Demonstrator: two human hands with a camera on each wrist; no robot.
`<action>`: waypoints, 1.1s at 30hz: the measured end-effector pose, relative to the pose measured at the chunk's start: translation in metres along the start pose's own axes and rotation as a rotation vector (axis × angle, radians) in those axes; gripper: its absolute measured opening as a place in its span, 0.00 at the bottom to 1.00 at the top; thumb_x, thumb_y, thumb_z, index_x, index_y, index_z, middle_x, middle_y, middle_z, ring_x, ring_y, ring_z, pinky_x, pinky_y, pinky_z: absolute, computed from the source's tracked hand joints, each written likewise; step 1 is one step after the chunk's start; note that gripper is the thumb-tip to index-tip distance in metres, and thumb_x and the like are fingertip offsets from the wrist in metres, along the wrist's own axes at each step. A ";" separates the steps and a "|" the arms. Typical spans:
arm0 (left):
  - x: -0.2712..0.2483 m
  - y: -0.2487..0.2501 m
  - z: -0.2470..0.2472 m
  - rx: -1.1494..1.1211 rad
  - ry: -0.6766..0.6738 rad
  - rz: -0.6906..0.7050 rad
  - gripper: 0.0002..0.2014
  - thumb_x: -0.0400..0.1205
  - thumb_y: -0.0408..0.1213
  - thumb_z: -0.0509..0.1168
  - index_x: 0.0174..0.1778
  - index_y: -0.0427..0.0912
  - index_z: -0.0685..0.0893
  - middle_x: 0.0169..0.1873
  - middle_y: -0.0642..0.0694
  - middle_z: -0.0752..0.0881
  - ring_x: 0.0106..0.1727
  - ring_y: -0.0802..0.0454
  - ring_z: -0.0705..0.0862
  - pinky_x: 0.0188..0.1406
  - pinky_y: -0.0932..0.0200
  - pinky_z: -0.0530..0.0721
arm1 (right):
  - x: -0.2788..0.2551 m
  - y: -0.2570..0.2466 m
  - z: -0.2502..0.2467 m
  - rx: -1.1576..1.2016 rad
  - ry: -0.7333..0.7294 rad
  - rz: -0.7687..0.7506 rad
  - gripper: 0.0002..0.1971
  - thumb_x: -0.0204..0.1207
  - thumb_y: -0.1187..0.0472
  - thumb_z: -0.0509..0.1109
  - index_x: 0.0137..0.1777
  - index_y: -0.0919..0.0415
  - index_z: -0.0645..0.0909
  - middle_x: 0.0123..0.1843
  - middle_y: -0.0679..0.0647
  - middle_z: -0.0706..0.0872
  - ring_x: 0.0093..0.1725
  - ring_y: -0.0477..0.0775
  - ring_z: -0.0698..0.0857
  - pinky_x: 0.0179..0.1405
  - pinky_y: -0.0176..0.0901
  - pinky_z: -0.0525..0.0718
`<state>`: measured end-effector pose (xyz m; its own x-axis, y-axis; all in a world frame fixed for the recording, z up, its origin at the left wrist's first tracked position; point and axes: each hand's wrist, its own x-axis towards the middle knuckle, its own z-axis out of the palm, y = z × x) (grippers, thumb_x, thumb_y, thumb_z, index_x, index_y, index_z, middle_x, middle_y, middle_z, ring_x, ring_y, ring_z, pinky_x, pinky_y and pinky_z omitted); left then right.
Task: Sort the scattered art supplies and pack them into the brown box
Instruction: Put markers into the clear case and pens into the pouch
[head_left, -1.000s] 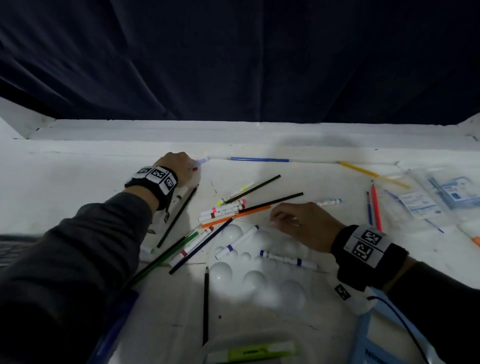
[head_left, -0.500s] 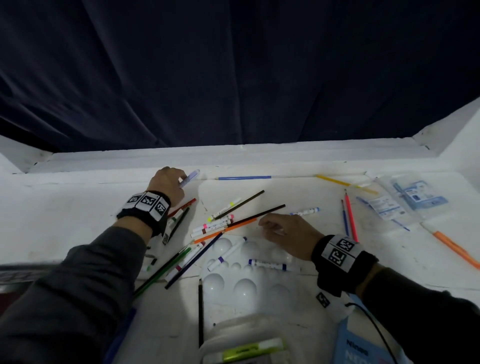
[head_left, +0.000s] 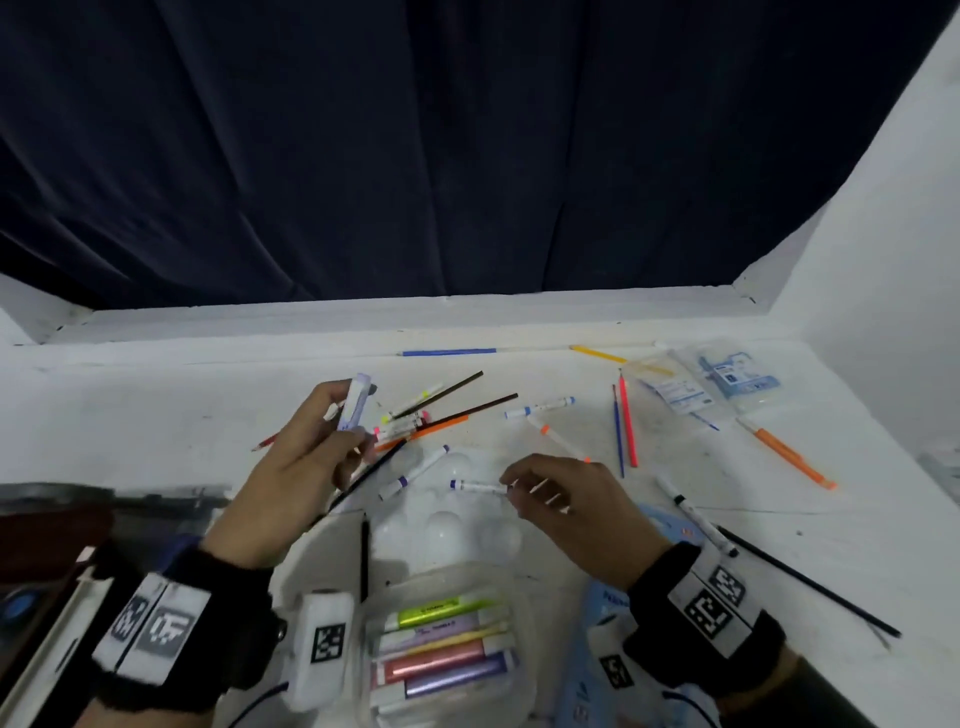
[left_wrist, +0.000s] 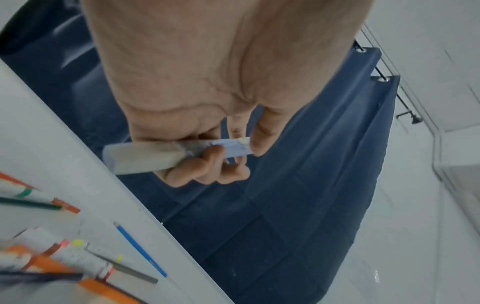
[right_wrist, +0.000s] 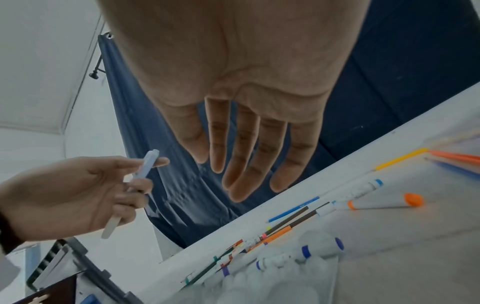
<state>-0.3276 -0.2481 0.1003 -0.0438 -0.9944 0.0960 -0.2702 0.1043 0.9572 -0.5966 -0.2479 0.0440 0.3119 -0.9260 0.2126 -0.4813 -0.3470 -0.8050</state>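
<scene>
My left hand (head_left: 311, 457) is raised above the table and grips a pale lilac marker (head_left: 356, 402) between thumb and curled fingers; the marker (left_wrist: 176, 154) shows the same grip in the left wrist view. My right hand (head_left: 561, 499) hovers over the white paint palette (head_left: 447, 525), fingers straight and empty (right_wrist: 244, 164), its tips close to a purple-capped marker (head_left: 478, 487). Several pencils and markers (head_left: 431, 415) lie scattered beyond the palette. A dark brown container (head_left: 52, 535) shows at the far left edge.
A clear case of highlighters (head_left: 441, 639) sits near me. Blue and red brushes (head_left: 623, 426), an orange pen (head_left: 789, 457), a black marker (head_left: 691, 509) and plastic packets (head_left: 717, 379) lie to the right. A blue pencil (head_left: 447, 352) rests by the back ledge.
My left hand lifted off the far table edge with the lilac marker and drew back toward me. My right hand rose off the table above the palette.
</scene>
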 end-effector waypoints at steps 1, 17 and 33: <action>-0.012 0.002 0.003 -0.036 -0.015 -0.013 0.10 0.90 0.39 0.57 0.63 0.56 0.80 0.30 0.48 0.77 0.34 0.45 0.69 0.31 0.54 0.66 | -0.008 0.000 0.000 0.008 0.009 0.011 0.04 0.80 0.61 0.71 0.49 0.51 0.86 0.38 0.46 0.88 0.37 0.46 0.88 0.38 0.31 0.82; -0.139 -0.035 0.019 -0.110 0.215 -0.078 0.05 0.75 0.38 0.73 0.41 0.39 0.89 0.36 0.29 0.85 0.36 0.49 0.81 0.39 0.63 0.82 | -0.059 -0.002 0.034 -0.143 -0.376 0.083 0.27 0.80 0.51 0.71 0.77 0.46 0.69 0.65 0.46 0.78 0.57 0.46 0.80 0.60 0.42 0.80; -0.160 -0.058 0.023 -0.295 0.100 -0.310 0.07 0.82 0.20 0.66 0.52 0.28 0.88 0.46 0.32 0.92 0.46 0.41 0.93 0.47 0.61 0.90 | -0.055 0.001 0.036 -0.156 -0.370 0.121 0.28 0.79 0.52 0.73 0.78 0.46 0.71 0.63 0.41 0.79 0.54 0.41 0.81 0.55 0.30 0.77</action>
<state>-0.3275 -0.0945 0.0231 0.0933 -0.9761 -0.1964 0.0314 -0.1943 0.9804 -0.5853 -0.1917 0.0116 0.5050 -0.8555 -0.1141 -0.6417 -0.2838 -0.7125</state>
